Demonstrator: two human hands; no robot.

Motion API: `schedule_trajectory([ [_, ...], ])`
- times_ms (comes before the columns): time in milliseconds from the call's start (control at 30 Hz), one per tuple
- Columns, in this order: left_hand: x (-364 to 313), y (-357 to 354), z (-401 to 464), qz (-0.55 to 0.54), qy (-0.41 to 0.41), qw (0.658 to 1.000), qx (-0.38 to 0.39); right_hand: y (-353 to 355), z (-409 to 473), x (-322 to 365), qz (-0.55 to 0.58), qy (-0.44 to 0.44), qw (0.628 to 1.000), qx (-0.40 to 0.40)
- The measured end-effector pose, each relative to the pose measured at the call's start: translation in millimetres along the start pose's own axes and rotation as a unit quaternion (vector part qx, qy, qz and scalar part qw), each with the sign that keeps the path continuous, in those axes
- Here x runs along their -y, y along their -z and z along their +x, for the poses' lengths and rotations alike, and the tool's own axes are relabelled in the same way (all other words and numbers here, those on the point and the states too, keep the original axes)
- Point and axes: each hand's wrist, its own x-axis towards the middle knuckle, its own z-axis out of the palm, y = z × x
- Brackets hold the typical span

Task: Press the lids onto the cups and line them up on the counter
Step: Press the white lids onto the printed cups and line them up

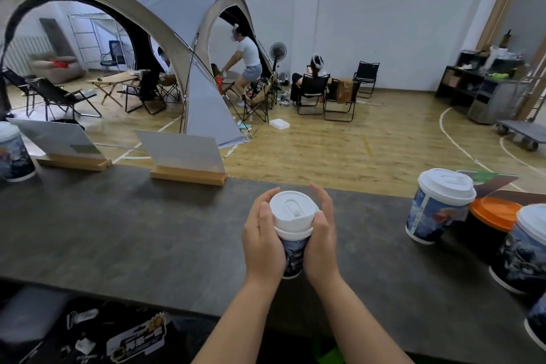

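Blue printed paper cup with white plastic lid sits clasped between both hands at the worktop's 6 o'clock; uneven thumb pressure could tip it.

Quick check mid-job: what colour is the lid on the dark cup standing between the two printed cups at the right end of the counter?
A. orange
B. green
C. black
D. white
A: the dark cup wears an orange lid, while the printed cups beside it and the cup in both hands have white lids.
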Motion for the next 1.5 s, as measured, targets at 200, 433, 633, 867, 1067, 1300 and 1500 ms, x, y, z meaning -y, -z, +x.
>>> schedule_trajectory([
  [200, 8, 4, 8, 0.017, -0.047, 0.998, 0.031, -2, 4, -2, 0.001, 0.031, 0.999, 0.016],
  [433, 21, 0, 13, 0.008, -0.091, 0.996, 0.011, -3, 8, -12, -0.001, 0.087, 0.996, -0.005],
  [633, 24, 2, 16, 0.018, -0.095, 0.995, 0.028, -1, 9, -11, -0.028, 0.099, 0.995, -0.002],
  [867, 16, 12, 23, 0.081, -0.129, 0.988, 0.030, -4, -6, -6, -0.050, 0.056, 0.997, -0.027],
  [1067, 14, 20, 14, 0.052, -0.084, 0.995, 0.006, 6, -5, 5, -0.081, 0.091, 0.993, -0.009],
  [1300, 15, 3, 0, -0.023, -0.058, 0.998, 0.024, -7, 0, -4, 0.020, 0.071, 0.997, 0.017],
  [1500, 18, -8, 2, -0.104, -0.054, 0.993, 0.004, -11, 1, -11, 0.070, 0.077, 0.995, -0.001],
])
